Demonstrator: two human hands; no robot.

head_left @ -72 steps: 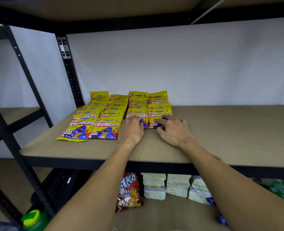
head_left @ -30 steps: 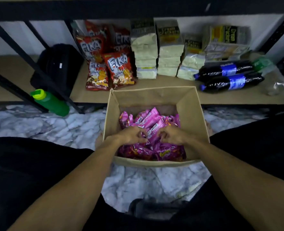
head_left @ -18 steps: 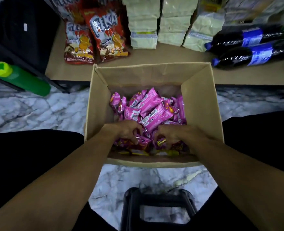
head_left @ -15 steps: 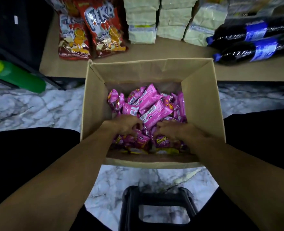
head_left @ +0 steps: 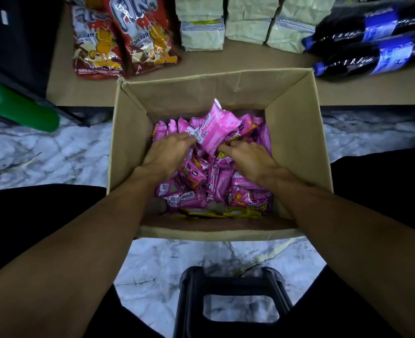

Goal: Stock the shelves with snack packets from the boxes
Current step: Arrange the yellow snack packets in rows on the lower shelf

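while the pink packet [head_left: 217,129] tilts up just ahead, between the hands — the left hand [head_left: 168,153] pinches its near edge; the right hand [head_left: 249,161] curls beside it, grip unclear.

Both forearms [head_left: 84,240] are bare along their whole visible length, as are the left hand [head_left: 167,154] and right hand [head_left: 252,162]. A plain black fabric garment [head_left: 18,220] covers both legs.

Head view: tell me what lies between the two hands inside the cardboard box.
The head view shows one raised pink packet between the left hand and right hand, touching both, above the heap of packets in the cardboard box.
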